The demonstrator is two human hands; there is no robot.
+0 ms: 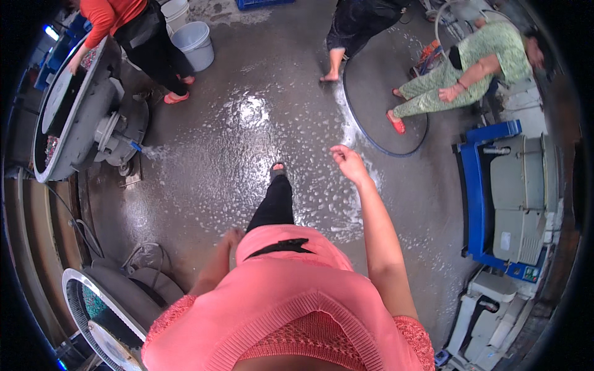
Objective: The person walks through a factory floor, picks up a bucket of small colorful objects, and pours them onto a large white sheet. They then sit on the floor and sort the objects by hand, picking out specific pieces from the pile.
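Observation:
My right hand [350, 164] reaches forward over the wet floor [260, 130], its fingers loosely bent and a little apart, with nothing in them. By my left hip is my left hand [233, 237], small and blurred; its fingers cannot be made out. I wear a pink apron [284, 266], and one of my feet [278, 168] in a dark open-toed shoe is stretched forward. Neither hand touches any machine or tool.
Round tub machines [93, 123] stand on the left, the upper one letting water run out. A person in red [130, 25] leans over it beside white buckets [193, 46]. At right are a person in green [489, 68], a hose [383, 150] and blue-grey machines [479, 198].

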